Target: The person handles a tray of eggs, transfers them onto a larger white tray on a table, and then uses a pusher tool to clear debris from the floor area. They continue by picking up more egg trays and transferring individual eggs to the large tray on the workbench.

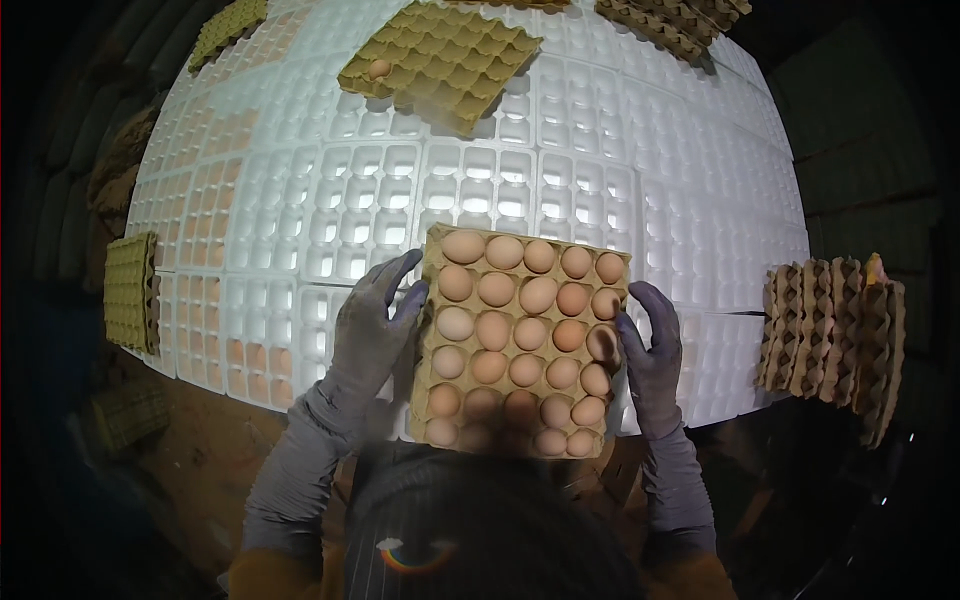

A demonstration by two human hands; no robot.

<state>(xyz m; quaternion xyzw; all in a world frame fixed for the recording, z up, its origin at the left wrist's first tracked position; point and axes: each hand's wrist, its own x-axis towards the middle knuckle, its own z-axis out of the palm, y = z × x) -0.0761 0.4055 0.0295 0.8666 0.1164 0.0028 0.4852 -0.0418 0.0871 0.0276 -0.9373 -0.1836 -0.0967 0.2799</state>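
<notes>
A square pulp egg tray (432,390) filled with brown eggs is right in front of me, over the near edge of the white plastic trays. My left hand (372,315), in a greyish-purple glove, grips its left side, thumb and fingers against the rim. On the opposite side, my right hand (652,345) in a matching glove holds the rim, its thumb near the eggs. Shadow darkens a few eggs in the nearest row. Whether the tray's underside rests on the white trays cannot be seen.
White moulded trays (365,205) cover the broad surface, with eggs in those at the left. A pulp tray (460,55) with one egg lies at the far middle. Stacked pulp trays (830,330) stand at the right edge, others (130,290) at the left and far right (675,25).
</notes>
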